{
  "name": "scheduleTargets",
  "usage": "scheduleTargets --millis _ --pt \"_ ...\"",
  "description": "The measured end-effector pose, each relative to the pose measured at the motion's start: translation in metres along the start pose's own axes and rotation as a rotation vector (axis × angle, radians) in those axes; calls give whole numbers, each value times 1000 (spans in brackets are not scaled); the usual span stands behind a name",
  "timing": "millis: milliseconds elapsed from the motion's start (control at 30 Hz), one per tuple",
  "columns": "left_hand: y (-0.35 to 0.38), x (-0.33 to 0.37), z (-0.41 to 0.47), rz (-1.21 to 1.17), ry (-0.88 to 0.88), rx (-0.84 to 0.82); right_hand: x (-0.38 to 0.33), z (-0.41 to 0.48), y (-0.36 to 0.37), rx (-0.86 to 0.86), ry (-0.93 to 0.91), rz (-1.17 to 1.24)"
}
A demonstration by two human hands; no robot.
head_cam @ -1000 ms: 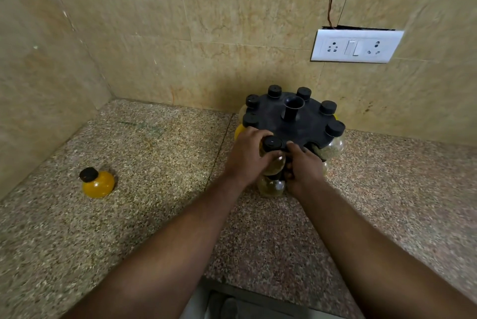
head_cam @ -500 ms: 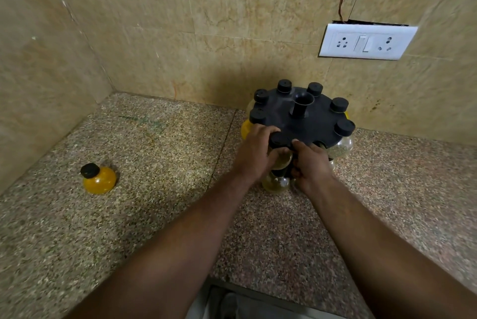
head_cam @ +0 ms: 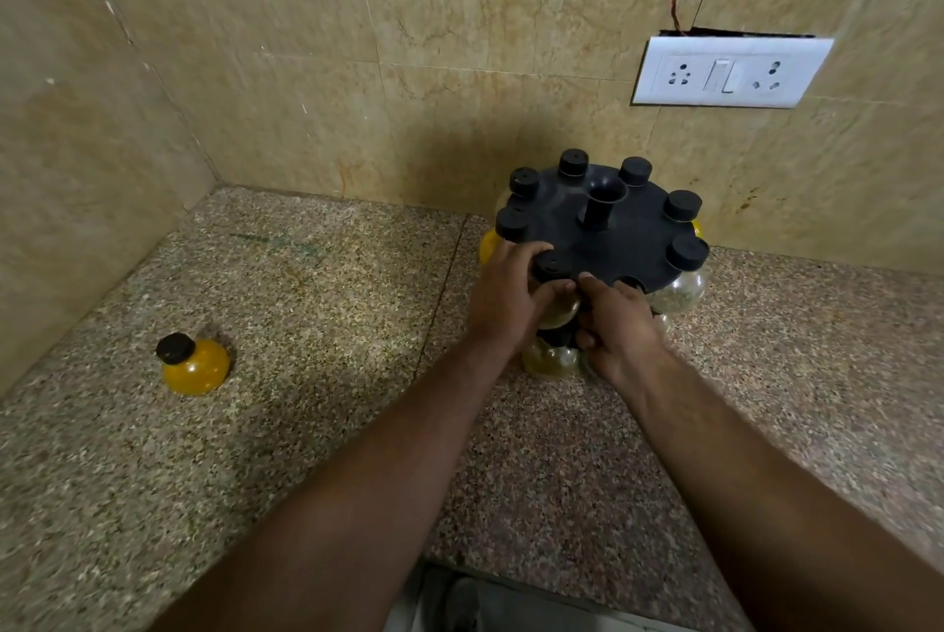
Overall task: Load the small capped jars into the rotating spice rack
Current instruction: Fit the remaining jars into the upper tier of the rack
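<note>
The black round spice rack [head_cam: 628, 233] stands on the stone counter against the back wall, with several black-capped jars hanging around its rim. A clear jar [head_cam: 562, 309] with a black cap sits in the rack's near slot. My left hand [head_cam: 508, 294] wraps it from the left. From the right, my right hand [head_cam: 620, 325] grips the same jar, fingers just under the rack's rim. One more small jar [head_cam: 194, 364] with yellow contents and a black cap stands alone on the counter far to the left.
The speckled stone counter [head_cam: 306, 427] fills a corner between tiled walls on the left and behind. A white socket and switch plate [head_cam: 730, 72] is on the back wall above the rack. The counter's front edge runs along the bottom.
Both hands have pushed the clear jar away from me and up into the rack's near slot; its cap now sits at the rim. The camera view has shifted slightly.
</note>
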State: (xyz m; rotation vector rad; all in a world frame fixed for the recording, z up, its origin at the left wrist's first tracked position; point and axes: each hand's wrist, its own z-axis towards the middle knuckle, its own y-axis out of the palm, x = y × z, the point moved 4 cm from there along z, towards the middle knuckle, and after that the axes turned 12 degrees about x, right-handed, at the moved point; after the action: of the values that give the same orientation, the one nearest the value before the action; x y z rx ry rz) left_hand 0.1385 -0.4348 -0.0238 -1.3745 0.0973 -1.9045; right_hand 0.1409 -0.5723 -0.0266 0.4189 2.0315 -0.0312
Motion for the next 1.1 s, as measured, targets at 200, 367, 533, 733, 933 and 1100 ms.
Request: scheduleTargets --millis 200,367,533,733,933,1100 --pt "-21 -34 10 -87 -201 159 22 -23 16 7 -58 -148" --pt "-47 -94 -13 -92 -363 220 69 -28 50 -126 -159 -391" --pt "-97 -173 -73 -84 -627 386 118 -30 113 -285 -284 -692" --pt "-180 -232 -112 -16 -837 674 177 -49 193 -539 -405 -949" --pt "-236 -263 -121 130 -982 894 221 -64 253 -647 -619 -1250" --pt "-265 -289 -115 339 -830 910 253 -70 282 -759 -756 -1549"
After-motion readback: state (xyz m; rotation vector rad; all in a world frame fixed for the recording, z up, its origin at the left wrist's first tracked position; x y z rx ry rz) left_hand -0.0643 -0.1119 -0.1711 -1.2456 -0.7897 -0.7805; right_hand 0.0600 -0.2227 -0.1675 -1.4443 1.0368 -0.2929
